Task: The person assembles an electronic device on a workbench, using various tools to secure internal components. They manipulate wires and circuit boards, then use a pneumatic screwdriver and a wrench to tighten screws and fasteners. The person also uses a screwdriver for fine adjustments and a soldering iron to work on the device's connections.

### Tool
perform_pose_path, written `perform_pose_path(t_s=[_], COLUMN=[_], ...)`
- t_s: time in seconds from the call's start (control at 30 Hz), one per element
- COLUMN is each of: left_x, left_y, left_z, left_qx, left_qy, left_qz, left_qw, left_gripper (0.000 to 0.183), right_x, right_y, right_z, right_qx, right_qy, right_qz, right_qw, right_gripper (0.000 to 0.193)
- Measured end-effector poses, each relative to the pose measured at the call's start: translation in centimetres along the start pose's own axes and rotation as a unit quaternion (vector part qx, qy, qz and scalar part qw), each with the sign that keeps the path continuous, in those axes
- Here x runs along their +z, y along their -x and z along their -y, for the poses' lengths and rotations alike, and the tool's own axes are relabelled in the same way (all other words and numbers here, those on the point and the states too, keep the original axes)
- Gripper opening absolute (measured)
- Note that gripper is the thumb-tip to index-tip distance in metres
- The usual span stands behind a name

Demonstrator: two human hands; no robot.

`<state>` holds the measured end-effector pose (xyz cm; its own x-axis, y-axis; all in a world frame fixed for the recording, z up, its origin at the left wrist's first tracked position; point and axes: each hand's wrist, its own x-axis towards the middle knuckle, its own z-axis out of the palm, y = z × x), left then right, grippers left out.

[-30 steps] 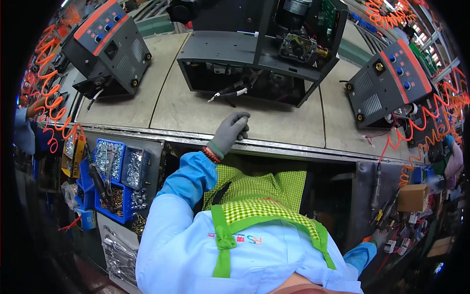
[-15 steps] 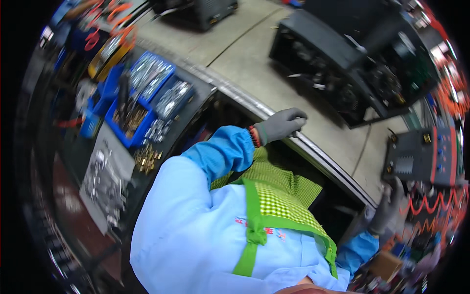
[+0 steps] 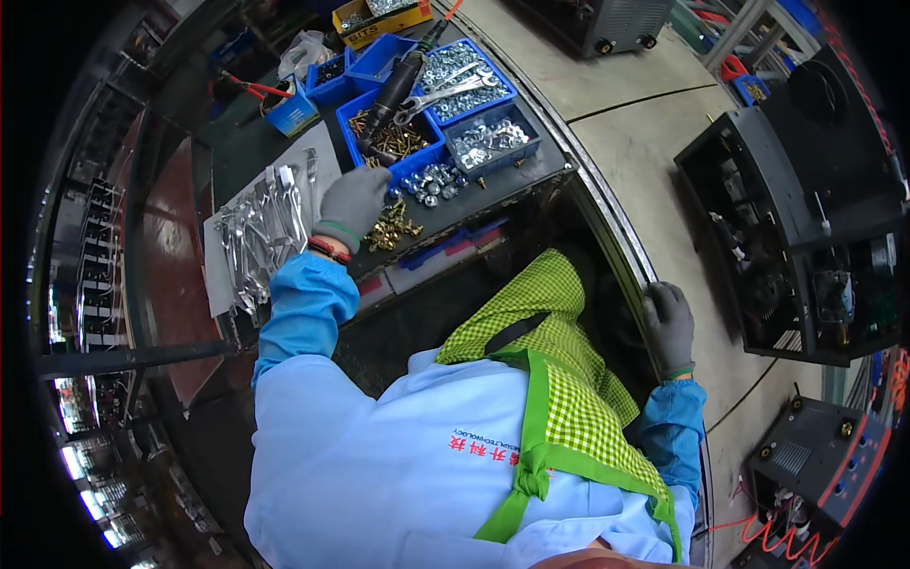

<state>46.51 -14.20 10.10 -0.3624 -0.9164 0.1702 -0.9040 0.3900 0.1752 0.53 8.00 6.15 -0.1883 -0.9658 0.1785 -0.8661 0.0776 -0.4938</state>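
Observation:
My left hand (image 3: 354,204), in a grey glove, reaches over the side bench at the near corner of a blue bin of brass-coloured screws (image 3: 402,142). Its fingers point towards that bin and are mostly hidden behind the back of the hand. Across the bin lies a black angle-head power tool (image 3: 392,95), its head close to my fingertips. Loose brass fittings (image 3: 391,228) and silver dome nuts (image 3: 431,184) lie right of this hand. My right hand (image 3: 669,327), also gloved, rests with curled fingers at the metal rail (image 3: 621,228); anything inside them is hidden.
Flat metal parts (image 3: 261,228) lie on a pale sheet to the left. Two spanners (image 3: 445,93) rest on a bin of silver hardware. At right stand an open black machine housing (image 3: 758,256) and a grey control-panel unit (image 3: 806,450). Another dark unit (image 3: 602,24) stands at the far side.
My body and view have turned left towards the bins. My left hand has left the rail for the side bench; my right hand has moved from beside the control-panel unit to the rail.

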Motion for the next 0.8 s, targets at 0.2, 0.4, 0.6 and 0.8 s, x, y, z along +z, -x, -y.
perform_pose_path(t_s=[0.2,0.4,0.6,0.8], left_x=[0.8,3.8,2.7,-0.4], left_y=[-0.1,-0.7,0.8,2.1], left_z=[-2.7,-2.4,-2.2,3.1], left_qx=[-0.047,-0.033,-0.055,-0.128], left_qy=[-0.154,-0.148,-0.050,0.876], left_qz=[0.093,0.098,-0.034,-0.201], left_qw=[0.983,0.983,0.997,0.419], left_gripper=[0.016,0.014,0.015,0.015], right_x=[0.8,1.5,1.8,1.8], right_y=[-1.3,-0.5,-0.4,-0.2], right_z=[-2.0,-3.0,-2.7,-2.4], right_qx=[0.037,0.000,-0.013,-0.013], right_qy=[-0.095,-0.073,-0.046,-0.057], right_qz=[-0.043,-0.084,-0.098,-0.108], right_qw=[0.994,0.994,0.994,0.992], right_gripper=[0.011,0.012,0.012,0.010])
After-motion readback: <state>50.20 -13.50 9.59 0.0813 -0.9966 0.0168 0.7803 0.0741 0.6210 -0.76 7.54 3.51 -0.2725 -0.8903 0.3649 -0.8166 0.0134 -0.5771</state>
